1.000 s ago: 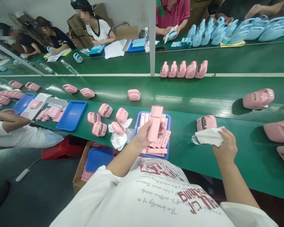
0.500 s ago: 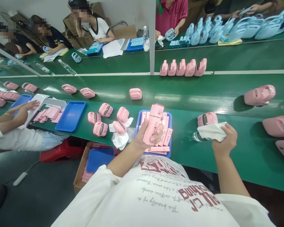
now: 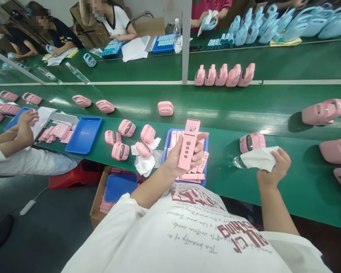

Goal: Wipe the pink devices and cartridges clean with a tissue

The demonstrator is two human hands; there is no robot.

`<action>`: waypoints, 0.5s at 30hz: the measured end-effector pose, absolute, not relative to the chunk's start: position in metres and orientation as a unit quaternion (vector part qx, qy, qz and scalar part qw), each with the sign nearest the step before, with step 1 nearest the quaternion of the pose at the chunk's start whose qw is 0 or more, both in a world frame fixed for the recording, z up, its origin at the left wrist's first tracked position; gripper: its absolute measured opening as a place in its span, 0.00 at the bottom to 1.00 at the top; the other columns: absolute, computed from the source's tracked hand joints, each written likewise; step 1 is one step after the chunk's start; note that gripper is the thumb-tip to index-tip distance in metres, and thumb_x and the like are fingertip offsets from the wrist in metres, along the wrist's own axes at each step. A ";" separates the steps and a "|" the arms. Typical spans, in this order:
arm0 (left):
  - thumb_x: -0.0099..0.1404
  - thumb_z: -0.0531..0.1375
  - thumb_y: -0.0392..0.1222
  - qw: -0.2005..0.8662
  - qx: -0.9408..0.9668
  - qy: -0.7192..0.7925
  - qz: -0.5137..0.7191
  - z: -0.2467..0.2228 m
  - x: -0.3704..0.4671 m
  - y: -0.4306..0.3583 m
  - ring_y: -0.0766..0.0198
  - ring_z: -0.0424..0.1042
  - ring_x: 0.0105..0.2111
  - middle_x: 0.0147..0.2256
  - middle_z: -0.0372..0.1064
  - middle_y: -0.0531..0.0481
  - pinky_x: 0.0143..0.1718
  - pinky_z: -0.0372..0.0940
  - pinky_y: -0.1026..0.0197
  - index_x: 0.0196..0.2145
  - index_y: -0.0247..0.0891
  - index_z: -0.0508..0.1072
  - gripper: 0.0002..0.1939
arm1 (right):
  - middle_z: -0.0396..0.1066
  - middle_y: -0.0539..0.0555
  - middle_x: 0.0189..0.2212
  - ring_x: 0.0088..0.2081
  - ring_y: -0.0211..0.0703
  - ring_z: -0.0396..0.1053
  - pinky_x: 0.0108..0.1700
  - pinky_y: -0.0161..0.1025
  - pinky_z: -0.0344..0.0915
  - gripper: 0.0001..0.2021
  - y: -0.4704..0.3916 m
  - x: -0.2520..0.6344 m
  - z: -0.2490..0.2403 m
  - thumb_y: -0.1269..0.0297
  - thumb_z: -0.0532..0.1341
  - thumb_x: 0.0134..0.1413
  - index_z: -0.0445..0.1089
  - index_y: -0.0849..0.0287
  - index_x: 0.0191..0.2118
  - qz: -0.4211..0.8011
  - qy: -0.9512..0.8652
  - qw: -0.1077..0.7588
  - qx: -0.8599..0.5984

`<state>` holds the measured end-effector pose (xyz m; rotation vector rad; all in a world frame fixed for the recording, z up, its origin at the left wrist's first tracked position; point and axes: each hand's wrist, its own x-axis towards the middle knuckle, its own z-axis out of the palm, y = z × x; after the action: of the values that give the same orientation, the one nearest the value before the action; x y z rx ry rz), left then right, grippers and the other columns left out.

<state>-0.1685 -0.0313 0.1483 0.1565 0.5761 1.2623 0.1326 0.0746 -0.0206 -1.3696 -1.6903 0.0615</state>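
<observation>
green tabletop (image 3: 221,180), dark floor (image 3: 59,223), cardboard boxes (image 3: 88,34), pink device (image 3: 186,152) held

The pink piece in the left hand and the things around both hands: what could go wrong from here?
The left hand holds the pink piece, seemingly above a blue tray of pink parts; if it slips, it might scratch or scatter them. The right hand holds a white cloth that overlaps a clear object in view, near a pink device; a careless sweep might bump either.
</observation>
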 end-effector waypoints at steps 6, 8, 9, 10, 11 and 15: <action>0.64 0.49 0.65 0.759 0.089 0.282 0.581 0.147 -0.166 -0.026 0.74 0.49 0.15 0.22 0.53 0.55 0.11 0.45 0.70 0.44 0.37 0.71 0.29 | 0.70 0.63 0.46 0.52 0.59 0.68 0.54 0.55 0.62 0.18 0.075 0.134 -0.004 0.64 0.54 0.40 0.66 0.60 0.41 0.135 -0.593 0.486 -0.627; 0.64 0.48 0.65 0.764 0.108 0.273 0.575 0.148 -0.164 -0.023 0.74 0.52 0.15 0.23 0.56 0.54 0.12 0.48 0.70 0.44 0.37 0.71 0.29 | 0.72 0.61 0.40 0.48 0.59 0.70 0.51 0.55 0.65 0.17 0.084 0.136 0.012 0.62 0.55 0.38 0.67 0.61 0.38 0.181 -0.481 0.541 -0.666; 0.64 0.47 0.65 0.767 0.123 0.266 0.571 0.148 -0.162 -0.021 0.74 0.55 0.15 0.23 0.57 0.54 0.13 0.50 0.69 0.44 0.36 0.71 0.29 | 0.72 0.61 0.37 0.46 0.59 0.70 0.49 0.54 0.66 0.17 0.089 0.135 0.022 0.60 0.55 0.37 0.67 0.61 0.37 0.193 -0.423 0.574 -0.674; 0.64 0.47 0.65 0.770 0.137 0.265 0.564 0.147 -0.159 -0.019 0.73 0.57 0.16 0.24 0.59 0.53 0.14 0.52 0.69 0.44 0.36 0.71 0.30 | 0.72 0.61 0.35 0.44 0.58 0.71 0.48 0.54 0.67 0.17 0.094 0.133 0.033 0.59 0.56 0.38 0.67 0.62 0.36 0.200 -0.382 0.604 -0.670; 0.64 0.46 0.66 0.771 0.150 0.271 0.556 0.147 -0.156 -0.018 0.72 0.58 0.16 0.24 0.60 0.52 0.14 0.53 0.68 0.44 0.35 0.71 0.32 | 0.72 0.60 0.35 0.43 0.57 0.71 0.47 0.53 0.68 0.17 0.097 0.128 0.044 0.58 0.56 0.40 0.68 0.62 0.37 0.207 -0.361 0.627 -0.658; 0.61 0.42 0.72 0.767 0.167 0.340 0.519 0.137 -0.137 -0.008 0.70 0.61 0.15 0.24 0.64 0.51 0.14 0.56 0.67 0.44 0.34 0.70 0.38 | 0.72 0.59 0.37 0.42 0.51 0.72 0.43 0.51 0.70 0.19 0.090 0.079 0.084 0.54 0.53 0.53 0.69 0.62 0.44 0.260 -0.497 0.649 -0.514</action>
<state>-0.1368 -0.0077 0.1370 0.3623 0.7380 1.1268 0.0786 0.0897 0.0835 -1.1688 -1.1285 0.5899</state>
